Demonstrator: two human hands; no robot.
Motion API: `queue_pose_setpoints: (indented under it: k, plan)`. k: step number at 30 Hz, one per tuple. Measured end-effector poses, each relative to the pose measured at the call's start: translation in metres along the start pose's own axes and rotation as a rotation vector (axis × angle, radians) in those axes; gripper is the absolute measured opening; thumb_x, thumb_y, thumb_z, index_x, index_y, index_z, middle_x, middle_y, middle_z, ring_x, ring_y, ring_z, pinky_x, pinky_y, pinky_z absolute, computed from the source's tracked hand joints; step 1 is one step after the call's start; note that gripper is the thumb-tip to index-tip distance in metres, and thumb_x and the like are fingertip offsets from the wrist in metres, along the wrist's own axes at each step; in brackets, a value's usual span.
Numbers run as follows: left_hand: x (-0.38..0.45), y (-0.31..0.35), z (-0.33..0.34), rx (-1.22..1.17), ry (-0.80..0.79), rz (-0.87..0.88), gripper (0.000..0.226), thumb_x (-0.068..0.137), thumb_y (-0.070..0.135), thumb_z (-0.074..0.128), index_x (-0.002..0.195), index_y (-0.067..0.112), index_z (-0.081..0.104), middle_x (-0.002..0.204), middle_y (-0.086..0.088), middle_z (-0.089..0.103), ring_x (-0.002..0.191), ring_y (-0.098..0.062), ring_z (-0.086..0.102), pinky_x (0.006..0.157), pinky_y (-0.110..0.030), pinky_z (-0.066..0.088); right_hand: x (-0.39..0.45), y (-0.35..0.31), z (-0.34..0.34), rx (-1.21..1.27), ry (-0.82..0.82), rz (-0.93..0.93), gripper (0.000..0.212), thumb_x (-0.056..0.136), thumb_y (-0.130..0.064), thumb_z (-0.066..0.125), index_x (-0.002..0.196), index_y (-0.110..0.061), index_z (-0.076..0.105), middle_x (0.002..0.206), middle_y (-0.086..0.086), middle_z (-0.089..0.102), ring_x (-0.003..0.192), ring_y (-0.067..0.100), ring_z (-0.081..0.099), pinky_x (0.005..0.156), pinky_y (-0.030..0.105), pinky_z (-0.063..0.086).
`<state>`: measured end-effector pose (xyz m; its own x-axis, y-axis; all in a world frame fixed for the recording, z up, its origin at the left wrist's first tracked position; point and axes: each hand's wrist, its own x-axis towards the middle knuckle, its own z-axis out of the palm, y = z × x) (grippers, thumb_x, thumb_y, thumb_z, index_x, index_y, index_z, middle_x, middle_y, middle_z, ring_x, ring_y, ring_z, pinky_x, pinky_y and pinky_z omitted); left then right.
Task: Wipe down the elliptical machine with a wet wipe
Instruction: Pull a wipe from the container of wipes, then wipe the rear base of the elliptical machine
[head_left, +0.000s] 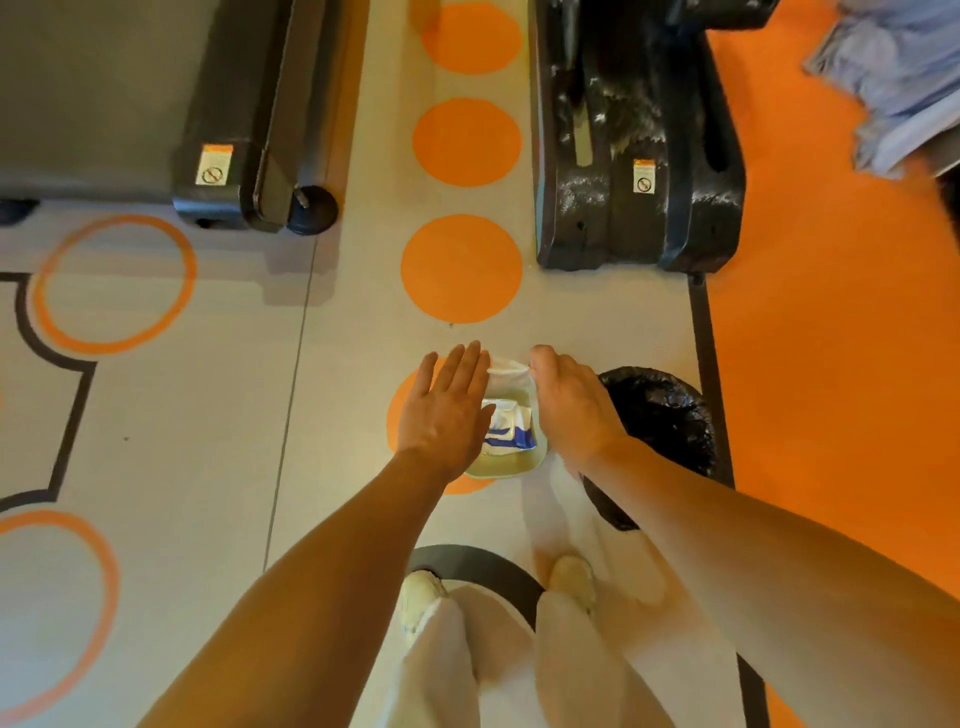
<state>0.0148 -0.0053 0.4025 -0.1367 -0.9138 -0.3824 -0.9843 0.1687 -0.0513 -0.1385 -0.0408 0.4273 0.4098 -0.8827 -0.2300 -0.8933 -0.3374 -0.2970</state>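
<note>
Elliptical machine (639, 135): black base at top right, well apart from both hands, looks streaked with white residue; not yet touched.
Wipe (508, 370): white sheet pinched by right hand (571, 410) at its top edge, hanging over the pack; how far it has come out of the pack is hard to tell.
Left hand (448, 410): fingers straight and spread, flat, holds nothing, hovers beside the pack; contact with the pack or tray is hidden.
Pack of wipes (511, 434): white and blue, sits in a pale tray (511, 465) between the hands.
Risk 1: pack may lift with the sheet if the left hand does not press it down; a second sheet could trail out.
Risk 2: sheet may tear or bunch if pulled at an angle, since only the top edge is pinched.
Risk 3: sheet could drop onto the floor or into the bin (660, 431) just beside the right hand, making it unfit to use.
Risk 4: stepping toward the machine, feet could kick the tray, which sits low in front of the shoes.
Floor (208, 415): pale grey with orange dots and rings, black outline marks, solid orange area on the right.
Room: gym; a treadmill end (223, 171) at top left, light blue cloth (893, 78) at top right.
</note>
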Motion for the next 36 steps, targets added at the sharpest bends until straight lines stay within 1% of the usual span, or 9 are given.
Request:
queue_pose_setpoints:
  k: [6,10,17,20,22,25,28,30,36]
  plan:
    - [-0.018,0.013,-0.101,0.016,0.083,0.102,0.064,0.105,0.049,0.005,0.158,0.015,-0.005,0.167,-0.004,-0.004,0.153,-0.02,-0.004,0.121,-0.041,-0.007,-0.03,0.004,-0.091,0.007,0.062,0.089,0.032,0.102,-0.006,0.045,0.133,-0.011,0.039,0.118,0.008,0.057,0.108,0.025,0.054,0.09,0.032,0.043]
    - [-0.009,0.04,-0.15,0.058,0.135,0.162,0.068,0.102,0.051,0.001,0.157,0.012,-0.007,0.166,-0.006,-0.003,0.153,-0.022,-0.003,0.122,-0.041,-0.006,-0.051,0.025,-0.137,0.017,0.095,0.102,0.035,0.102,-0.01,0.048,0.136,-0.012,0.037,0.124,0.008,0.056,0.11,0.024,0.053,0.094,0.032,0.044]
    - [0.013,0.14,-0.197,0.156,0.232,0.268,0.059,0.109,0.04,0.01,0.158,0.01,-0.002,0.166,-0.007,0.001,0.153,-0.023,0.001,0.12,-0.039,-0.011,-0.096,0.104,-0.2,-0.006,0.125,0.073,0.034,0.101,-0.008,0.047,0.133,-0.011,0.038,0.124,0.009,0.055,0.11,0.025,0.05,0.081,0.027,0.029]
    - [0.023,0.192,-0.209,0.13,0.352,0.363,0.052,0.104,0.029,0.027,0.145,0.001,0.044,0.149,-0.015,0.047,0.137,-0.029,0.047,0.119,-0.039,0.015,-0.119,0.148,-0.222,-0.027,0.119,0.032,0.031,0.098,-0.008,0.053,0.127,-0.009,0.043,0.117,0.01,0.058,0.104,0.025,0.054,0.079,0.027,0.024]
    - [0.035,0.222,-0.21,0.168,0.356,0.416,0.05,0.096,0.026,0.034,0.127,0.001,0.064,0.127,-0.015,0.066,0.116,-0.03,0.064,0.112,-0.04,0.03,-0.132,0.176,-0.237,-0.072,0.165,-0.001,0.034,0.082,-0.006,0.074,0.109,-0.006,0.055,0.093,0.01,0.064,0.083,0.025,0.062,0.069,0.03,0.035]
    - [0.053,0.261,-0.223,0.146,0.431,0.453,0.039,0.089,0.02,0.059,0.12,0.0,0.068,0.119,-0.016,0.07,0.11,-0.03,0.068,0.109,-0.043,0.041,-0.14,0.227,-0.243,-0.128,0.202,-0.038,0.06,0.044,-0.011,0.098,0.082,-0.014,0.052,0.058,-0.001,0.056,0.047,0.018,0.053,0.048,0.028,0.044]
    - [0.066,0.3,-0.24,0.153,0.397,0.469,0.062,0.064,0.016,0.09,0.12,-0.001,0.068,0.119,-0.016,0.07,0.111,-0.03,0.068,0.105,-0.045,0.045,-0.144,0.269,-0.252,-0.125,0.157,-0.01,0.061,0.051,-0.018,0.098,0.083,-0.017,0.046,0.058,-0.003,0.055,0.048,0.017,0.053,0.049,0.026,0.037]
    - [0.077,0.319,-0.25,0.131,0.448,0.467,0.063,0.063,0.016,0.092,0.119,0.001,0.069,0.119,-0.015,0.07,0.11,-0.029,0.068,0.106,-0.043,0.039,-0.147,0.287,-0.269,-0.145,0.126,0.021,0.047,0.06,-0.012,0.093,0.087,-0.013,0.054,0.066,0.003,0.06,0.055,0.021,0.057,0.055,0.028,0.033]
    - [0.13,0.359,-0.272,0.12,0.439,0.482,0.062,0.055,0.017,0.095,0.111,0.001,0.073,0.11,-0.015,0.073,0.102,-0.029,0.071,0.097,-0.045,0.05,-0.127,0.347,-0.292,-0.153,0.133,0.02,0.032,0.066,0.0,0.082,0.091,-0.002,0.063,0.073,0.014,0.065,0.063,0.033,0.064,0.062,0.04,0.047]
